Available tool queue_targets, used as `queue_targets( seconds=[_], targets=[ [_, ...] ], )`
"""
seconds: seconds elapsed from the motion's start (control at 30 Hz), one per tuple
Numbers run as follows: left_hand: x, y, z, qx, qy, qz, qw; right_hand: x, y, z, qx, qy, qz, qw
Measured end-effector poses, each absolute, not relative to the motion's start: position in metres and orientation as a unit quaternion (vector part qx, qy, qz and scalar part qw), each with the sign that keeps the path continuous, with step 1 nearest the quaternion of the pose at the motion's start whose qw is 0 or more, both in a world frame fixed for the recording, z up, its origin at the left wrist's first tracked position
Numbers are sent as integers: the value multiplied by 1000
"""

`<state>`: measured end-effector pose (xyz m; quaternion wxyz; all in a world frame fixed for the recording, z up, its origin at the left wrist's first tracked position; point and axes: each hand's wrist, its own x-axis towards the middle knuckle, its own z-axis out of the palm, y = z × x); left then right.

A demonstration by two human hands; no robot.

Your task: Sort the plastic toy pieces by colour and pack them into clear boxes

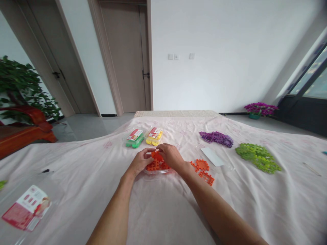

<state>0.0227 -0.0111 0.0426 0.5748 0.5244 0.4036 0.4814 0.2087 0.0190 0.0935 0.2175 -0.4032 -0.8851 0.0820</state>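
Observation:
A clear plastic box (158, 172) on the cloth holds orange interlocking toy pieces (153, 165). At its left side my left hand (141, 161) is closed, thumb and fingers against an orange piece. My right hand (170, 155) reaches over the box from the right, its fingers curled down on the same orange pieces and partly hiding them. Beside my right wrist lie a few loose orange pieces (202, 165). Behind the hands stand a lidded box of green pieces (135, 137) and a lidded box of yellow pieces (154, 136), both labelled.
To the right lie purple pieces (216, 137), a white card (212, 156) and lime-green pieces (258, 157). A clear labelled package (28, 208) is at the near left. The pale cloth (158, 211) is wrinkled. A wooden armrest (28, 127) stands beyond the left edge.

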Motion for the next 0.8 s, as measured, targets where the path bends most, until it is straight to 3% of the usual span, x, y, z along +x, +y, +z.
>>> queue_targets(
  seconds=[0.27,0.6,0.8],
  targets=[
    [23,-14,47,522,423,477,567,209,19,92,-400,-894,72,188],
    [24,-15,50,540,438,469,544,250,32,121,-476,-844,103,224],
    [24,-16,50,556,464,464,510,301,44,131,-544,-814,154,136]
  ],
)
